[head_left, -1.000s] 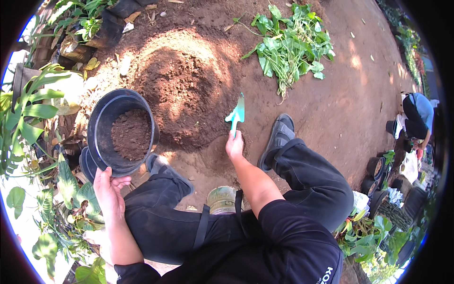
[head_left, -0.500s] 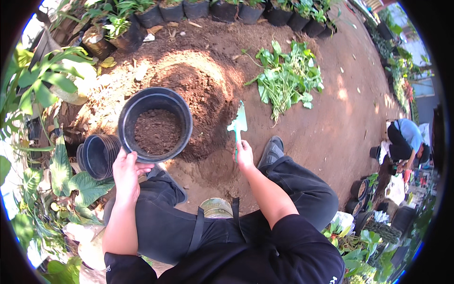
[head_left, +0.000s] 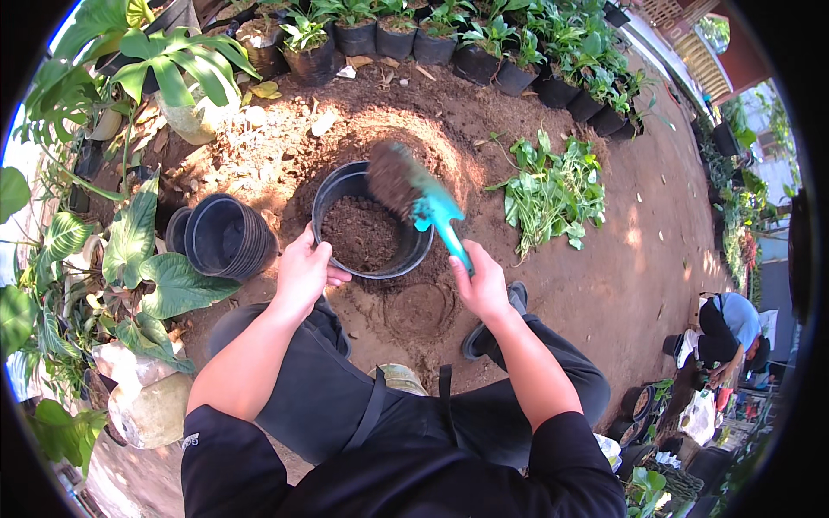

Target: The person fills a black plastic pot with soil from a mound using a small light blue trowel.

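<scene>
A round black plant pot (head_left: 415, 262), part filled with brown soil (head_left: 361, 235), is held at its near left rim by my left hand (head_left: 302, 269), thumb over the edge. My right hand (head_left: 481, 281) is closed round the handle of a teal hand trowel (head_left: 440, 210). The trowel's blade, heaped with dark soil (head_left: 393, 180), is over the pot's far right rim, slightly blurred by motion. Behind the pot rises a mound of loose soil (head_left: 423, 138), partly hidden by the pot and trowel.
Nested black pots (head_left: 226, 237) lie tilted at the left, beside large-leaved plants (head_left: 129, 233). Uprooted green plants (head_left: 557, 190) lie on the ground at the right. Potted seedlings in black bags (head_left: 354, 39) line the back. Another person (head_left: 734, 332) bends over at the far right.
The trowel has come up from beside the mound, loaded with soil, to over the pot. My view has shifted left, and the pot now sits closer to the mound and trowel.
</scene>
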Available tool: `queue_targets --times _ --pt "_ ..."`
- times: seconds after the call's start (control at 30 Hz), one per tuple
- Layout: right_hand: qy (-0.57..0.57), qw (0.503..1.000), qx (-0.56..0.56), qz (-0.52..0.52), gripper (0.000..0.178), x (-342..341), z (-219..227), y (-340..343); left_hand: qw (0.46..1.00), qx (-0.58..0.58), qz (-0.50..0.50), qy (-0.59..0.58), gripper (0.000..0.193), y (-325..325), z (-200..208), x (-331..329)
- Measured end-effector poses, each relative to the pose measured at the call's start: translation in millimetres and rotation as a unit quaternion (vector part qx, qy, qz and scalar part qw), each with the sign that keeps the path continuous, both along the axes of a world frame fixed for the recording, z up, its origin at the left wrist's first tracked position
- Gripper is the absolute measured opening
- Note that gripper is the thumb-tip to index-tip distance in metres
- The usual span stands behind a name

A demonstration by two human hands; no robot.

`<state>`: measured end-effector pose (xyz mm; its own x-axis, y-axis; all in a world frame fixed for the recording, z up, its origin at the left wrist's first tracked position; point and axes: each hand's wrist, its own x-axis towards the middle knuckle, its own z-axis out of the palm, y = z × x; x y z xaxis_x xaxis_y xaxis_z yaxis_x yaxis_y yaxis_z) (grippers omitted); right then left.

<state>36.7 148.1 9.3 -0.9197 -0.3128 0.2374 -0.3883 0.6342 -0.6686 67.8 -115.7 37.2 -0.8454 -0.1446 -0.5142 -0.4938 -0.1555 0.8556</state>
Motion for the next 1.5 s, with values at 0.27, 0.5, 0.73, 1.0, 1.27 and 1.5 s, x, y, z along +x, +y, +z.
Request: queue_targets --times 0.27,0.5,0.73,1.0,1.27,1.5 --pt "0.050 0.994 -0.020 -0.097 0.023 20.8 -8.2 10.4 1.000 -0.006 0.000 0.015 0.035 -1.9 3.1 3.2" --pt "-0.293 0.820 -0.351 -0.345 0.022 53.0 -80.4 27.6 0.999 -0.021 0.028 0.012 0.020 3.1 14.3 8.7" --pt "-0.456 0.672 -0.369 -0.452 0.023 94.2 -209.0 40.3 0.999 -0.036 0.034 0.000 0.022 2.3 17.0 4.1" --pt "-0.585 0.613 -0.281 -0.451 0.022 109.2 -244.9 -5.4 0.998 -0.048 0.049 -0.002 0.022 1.1 15.0 1.0" --pt "-0.578 0.592 -0.295 -0.477 0.023 106.5 -272.8 -37.2 0.997 -0.050 0.049 -0.011 0.024 6.2 16.2 -3.1" --pt "-0.597 0.608 -0.271 -0.449 0.020 89.8 -281.6 -45.2 0.996 -0.053 0.060 -0.033 0.025 13.5 16.2 -7.4"
